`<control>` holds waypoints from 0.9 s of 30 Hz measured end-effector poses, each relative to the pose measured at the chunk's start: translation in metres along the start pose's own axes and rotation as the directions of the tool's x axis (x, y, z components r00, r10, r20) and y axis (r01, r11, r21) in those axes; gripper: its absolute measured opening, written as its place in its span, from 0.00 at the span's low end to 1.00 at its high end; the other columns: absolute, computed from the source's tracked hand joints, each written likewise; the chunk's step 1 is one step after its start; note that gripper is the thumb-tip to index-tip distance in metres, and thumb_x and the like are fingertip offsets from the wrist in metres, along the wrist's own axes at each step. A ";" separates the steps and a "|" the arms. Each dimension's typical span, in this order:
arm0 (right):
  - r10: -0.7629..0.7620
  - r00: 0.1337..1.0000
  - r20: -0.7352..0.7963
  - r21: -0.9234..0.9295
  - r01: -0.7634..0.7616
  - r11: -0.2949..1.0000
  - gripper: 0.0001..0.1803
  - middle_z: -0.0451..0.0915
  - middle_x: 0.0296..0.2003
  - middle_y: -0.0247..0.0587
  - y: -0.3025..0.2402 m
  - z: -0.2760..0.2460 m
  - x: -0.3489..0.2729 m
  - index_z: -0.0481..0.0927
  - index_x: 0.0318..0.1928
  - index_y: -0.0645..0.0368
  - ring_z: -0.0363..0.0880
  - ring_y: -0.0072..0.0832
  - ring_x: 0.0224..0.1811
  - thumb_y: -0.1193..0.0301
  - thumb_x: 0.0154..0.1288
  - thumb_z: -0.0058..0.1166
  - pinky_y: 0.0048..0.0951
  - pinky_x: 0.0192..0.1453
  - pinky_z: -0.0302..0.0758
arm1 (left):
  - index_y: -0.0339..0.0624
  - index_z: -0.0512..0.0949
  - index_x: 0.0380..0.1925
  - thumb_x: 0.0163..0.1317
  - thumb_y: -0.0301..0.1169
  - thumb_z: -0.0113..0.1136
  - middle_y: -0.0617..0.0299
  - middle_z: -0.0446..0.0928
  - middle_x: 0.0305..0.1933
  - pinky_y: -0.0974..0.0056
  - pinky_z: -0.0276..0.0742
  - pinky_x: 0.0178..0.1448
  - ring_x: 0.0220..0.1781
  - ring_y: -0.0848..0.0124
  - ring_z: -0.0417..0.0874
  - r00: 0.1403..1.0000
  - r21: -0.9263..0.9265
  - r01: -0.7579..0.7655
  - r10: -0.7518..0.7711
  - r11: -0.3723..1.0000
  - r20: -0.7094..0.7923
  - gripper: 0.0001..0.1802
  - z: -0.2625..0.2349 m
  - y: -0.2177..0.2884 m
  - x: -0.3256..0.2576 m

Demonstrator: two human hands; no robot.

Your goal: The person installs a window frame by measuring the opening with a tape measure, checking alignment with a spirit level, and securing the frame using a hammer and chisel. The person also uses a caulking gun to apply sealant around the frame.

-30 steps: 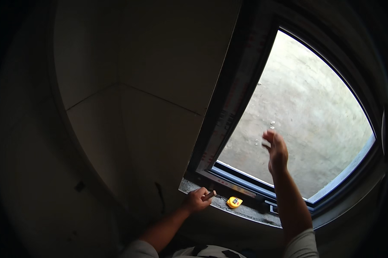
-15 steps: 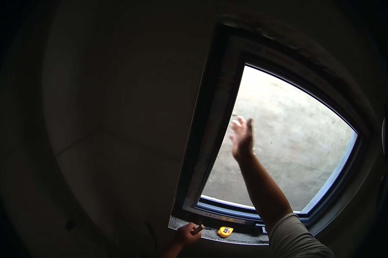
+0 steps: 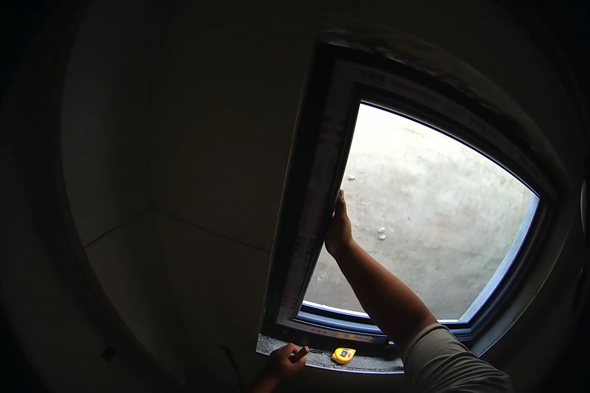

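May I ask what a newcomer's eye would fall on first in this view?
Probably the bright window, right of centre, the brightest thing in view. Next comes the right hand at the left side of the window's dark frame. Then the yellow tape measure on the sill, beside the left hand gripping a small brownish object.

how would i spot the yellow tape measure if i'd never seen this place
Find the bright window in the dark wall, then drop to the rough grey sill below it. There, just right of the left hand gripping a small brown piece, sits the tape measure. Its compact, rounded, vivid yellow case sets it apart.
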State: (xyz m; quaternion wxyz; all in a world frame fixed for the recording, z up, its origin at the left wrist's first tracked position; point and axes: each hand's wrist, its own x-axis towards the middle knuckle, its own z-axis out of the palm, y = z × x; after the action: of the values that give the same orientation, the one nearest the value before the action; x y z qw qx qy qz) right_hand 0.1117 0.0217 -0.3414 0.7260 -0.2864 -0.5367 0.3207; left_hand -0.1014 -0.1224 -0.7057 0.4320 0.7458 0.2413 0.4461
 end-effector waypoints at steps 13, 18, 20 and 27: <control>0.096 0.992 0.082 0.256 -0.114 0.960 0.43 0.81 0.68 0.45 -0.018 0.034 -0.019 0.70 0.78 0.59 0.81 0.36 0.68 0.35 0.85 0.38 0.37 0.78 0.73 | 0.43 0.80 0.36 0.61 0.36 0.78 0.56 0.88 0.31 0.59 0.88 0.43 0.37 0.66 0.94 0.992 0.014 0.127 -0.127 0.992 0.015 0.15 -0.005 0.014 -0.001; -0.084 0.987 -0.136 -0.232 0.051 0.971 0.41 0.76 0.70 0.48 -0.029 0.024 -0.034 0.69 0.77 0.65 0.71 0.35 0.74 0.40 0.87 0.39 0.35 0.81 0.65 | 0.45 0.80 0.36 0.61 0.38 0.77 0.55 0.89 0.33 0.56 0.86 0.42 0.37 0.62 0.93 0.984 -0.040 0.181 -0.180 0.983 0.011 0.14 0.004 0.014 -0.001; -0.178 0.980 -0.092 -0.474 0.114 0.873 0.36 0.79 0.64 0.46 -0.028 0.001 -0.065 0.69 0.75 0.67 0.75 0.33 0.69 0.46 0.88 0.45 0.36 0.77 0.69 | 0.46 0.79 0.37 0.64 0.37 0.77 0.57 0.89 0.34 0.58 0.85 0.43 0.38 0.65 0.92 0.972 -0.035 0.233 -0.231 0.972 0.051 0.14 -0.001 0.023 0.003; 0.397 0.917 -0.051 -0.723 -0.308 0.618 0.23 0.88 0.50 0.44 -0.033 -0.076 -0.333 0.85 0.64 0.59 0.88 0.34 0.54 0.66 0.72 0.71 0.36 0.63 0.82 | 0.44 0.78 0.41 0.66 0.39 0.77 0.58 0.87 0.35 0.59 0.86 0.43 0.37 0.69 0.90 0.951 -0.014 0.263 -0.257 0.965 0.170 0.17 0.013 0.068 0.003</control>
State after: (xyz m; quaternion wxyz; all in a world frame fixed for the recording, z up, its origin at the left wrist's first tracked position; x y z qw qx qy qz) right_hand 0.1175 -0.2620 -0.5347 0.4466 -0.6276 -0.5920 0.2371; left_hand -0.0899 -0.1604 -0.6491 0.5193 0.7341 0.2922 0.3256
